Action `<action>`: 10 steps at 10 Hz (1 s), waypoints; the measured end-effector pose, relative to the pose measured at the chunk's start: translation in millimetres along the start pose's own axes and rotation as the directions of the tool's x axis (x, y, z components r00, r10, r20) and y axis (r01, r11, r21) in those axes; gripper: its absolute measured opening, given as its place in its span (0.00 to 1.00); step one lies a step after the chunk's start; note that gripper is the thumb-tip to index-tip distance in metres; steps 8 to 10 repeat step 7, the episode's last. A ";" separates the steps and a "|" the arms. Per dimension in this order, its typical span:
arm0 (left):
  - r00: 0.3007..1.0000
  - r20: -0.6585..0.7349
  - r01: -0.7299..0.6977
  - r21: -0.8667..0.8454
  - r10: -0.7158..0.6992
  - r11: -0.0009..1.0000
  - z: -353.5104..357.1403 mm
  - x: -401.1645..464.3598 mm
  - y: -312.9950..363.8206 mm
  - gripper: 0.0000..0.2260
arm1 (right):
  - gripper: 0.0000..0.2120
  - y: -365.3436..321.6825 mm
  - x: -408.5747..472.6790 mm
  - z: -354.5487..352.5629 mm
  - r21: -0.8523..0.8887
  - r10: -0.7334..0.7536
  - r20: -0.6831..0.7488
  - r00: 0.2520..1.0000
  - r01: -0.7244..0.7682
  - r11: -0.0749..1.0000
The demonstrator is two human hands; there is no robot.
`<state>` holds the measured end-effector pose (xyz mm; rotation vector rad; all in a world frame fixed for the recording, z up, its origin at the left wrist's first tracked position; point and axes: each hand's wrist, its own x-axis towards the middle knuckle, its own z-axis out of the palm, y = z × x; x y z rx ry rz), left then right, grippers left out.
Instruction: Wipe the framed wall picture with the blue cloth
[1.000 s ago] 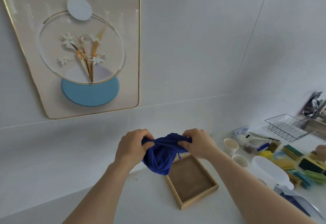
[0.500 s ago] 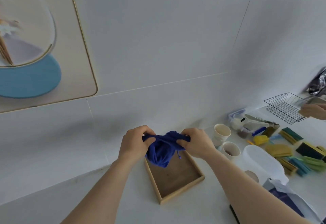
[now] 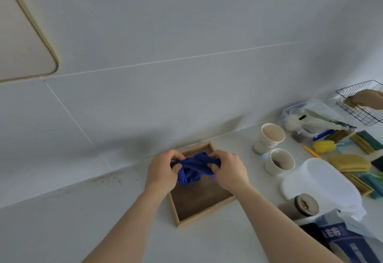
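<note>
The blue cloth [image 3: 191, 169] is bunched up between my two hands, just above a shallow wooden tray [image 3: 202, 202] on the white counter. My left hand [image 3: 161, 172] grips its left end and my right hand [image 3: 229, 170] grips its right end. The framed wall picture [image 3: 22, 41] hangs on the white tiled wall far up to the left; only its lower right corner with the thin gold rim shows.
Two paper cups [image 3: 269, 138] stand right of the tray, then a white plastic container [image 3: 323, 184], scrub sponges [image 3: 350, 162], a brush box [image 3: 308, 117] and a wire rack [image 3: 361, 103]. Another person's hand [image 3: 370, 99] reaches into the rack. A blue-and-white bag [image 3: 344, 240] lies at the near right.
The view has swung right and down, so the picture slid almost out at the left. My hands lowered the cloth closer to the wooden tray and still hold both ends.
</note>
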<state>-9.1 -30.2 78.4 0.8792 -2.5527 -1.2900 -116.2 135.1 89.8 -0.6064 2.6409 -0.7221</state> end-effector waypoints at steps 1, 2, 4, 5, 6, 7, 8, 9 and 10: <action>0.999 0.029 0.016 0.048 -0.017 0.999 21.0 1.0 -13.4 0.15 | 0.12 12.1 2.0 18.5 0.010 0.013 0.014 1.000 -0.013 1.000; 0.995 0.094 -0.041 0.155 0.027 0.987 40.0 -3.9 -26.1 0.16 | 0.18 28.2 1.0 36.0 -0.026 -0.020 0.060 0.998 0.022 0.999; 0.952 0.308 -0.126 0.376 0.005 0.918 64.3 -16.8 -49.0 0.28 | 0.32 56.5 -6.6 61.2 -0.356 -0.041 0.386 0.922 0.190 0.915; 0.895 0.443 -0.215 0.533 -0.053 0.818 68.8 -19.5 -54.8 0.34 | 0.36 67.1 -11.3 68.5 -0.463 -0.032 0.439 0.898 0.257 0.848; 0.851 0.516 -0.292 0.620 -0.098 0.729 68.9 -25.4 -58.6 0.40 | 0.37 70.9 -15.3 73.0 -0.495 0.001 0.441 0.897 0.242 0.835; 0.866 0.496 -0.314 0.645 -0.069 0.697 62.5 -33.3 -61.3 0.40 | 0.40 65.4 -17.7 67.9 -0.484 0.024 0.430 0.903 0.208 0.850; 0.866 0.496 -0.314 0.645 -0.069 0.697 62.5 -33.3 -61.3 0.40 | 0.40 65.4 -17.7 67.9 -0.484 0.024 0.430 0.903 0.208 0.850; 0.866 0.496 -0.314 0.645 -0.069 0.697 62.5 -33.3 -61.3 0.40 | 0.40 65.4 -17.7 67.9 -0.484 0.024 0.430 0.903 0.208 0.850; 0.866 0.496 -0.314 0.645 -0.069 0.697 62.5 -33.3 -61.3 0.40 | 0.40 65.4 -17.7 67.9 -0.484 0.024 0.430 0.903 0.208 0.850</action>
